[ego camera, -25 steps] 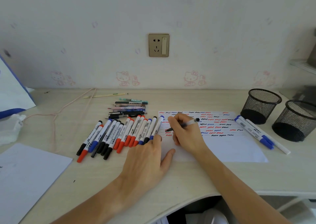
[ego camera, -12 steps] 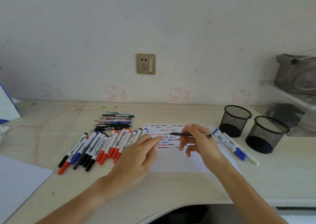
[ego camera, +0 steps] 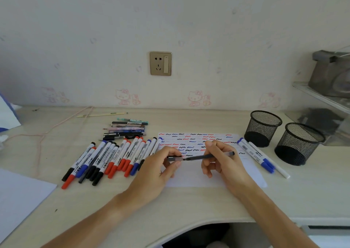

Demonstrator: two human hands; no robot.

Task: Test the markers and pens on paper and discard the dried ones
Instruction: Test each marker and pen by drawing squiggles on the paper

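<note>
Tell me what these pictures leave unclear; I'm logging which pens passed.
All in the head view:
- Black pen: the right hand covers its middle, and its tip meets the cap in the left hand, so the join is unclear.
- Its last mark on the paper: hidden behind both hands.
- Marker labels: too small.
- Mesh cups' contents: too dark.
</note>
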